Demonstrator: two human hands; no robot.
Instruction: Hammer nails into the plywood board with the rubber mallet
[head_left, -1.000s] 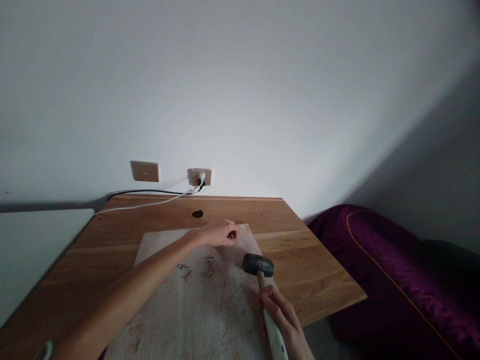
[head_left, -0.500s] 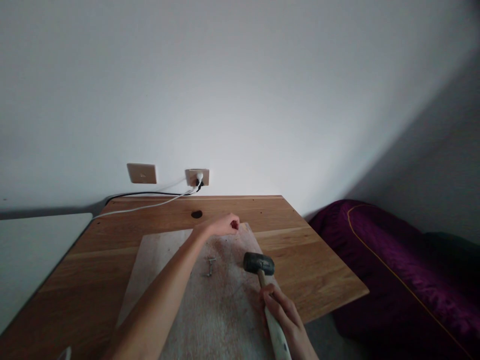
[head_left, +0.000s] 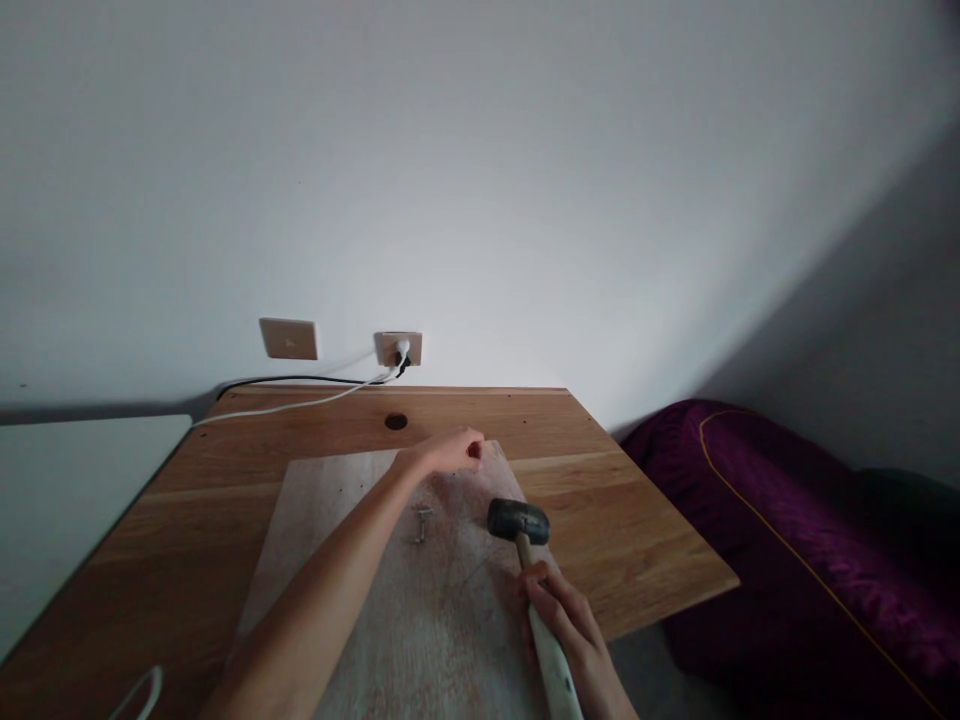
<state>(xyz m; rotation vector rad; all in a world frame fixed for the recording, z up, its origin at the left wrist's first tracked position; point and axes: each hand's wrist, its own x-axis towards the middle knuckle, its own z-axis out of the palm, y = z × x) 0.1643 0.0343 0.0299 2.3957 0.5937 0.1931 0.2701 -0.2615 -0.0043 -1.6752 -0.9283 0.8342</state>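
My right hand (head_left: 559, 610) is wrapped round the handle of a rubber mallet (head_left: 519, 521), whose black head hangs over the right edge of a pale, worn board (head_left: 450, 620). At the board's far right corner is my left hand (head_left: 457, 450), its fingers curled together; whatever they hold, if anything, is too small or hidden to make out. A few small metal fasteners (head_left: 421, 524), like screws or nails, lie on the board between my left forearm and the mallet head.
Beneath the board is a wooden table (head_left: 615, 500) with a round hole (head_left: 396, 422) near the wall. Cables run from a wall socket (head_left: 398, 349) leftward. A white panel (head_left: 82, 500) stands at left, a purple cover (head_left: 720, 520) at right. A white loop (head_left: 146, 690) shows at lower left.
The view has shifted slightly, and more of the white loop shows at lower left. Both hands keep nearly the same pose, with the mallet still in the right.
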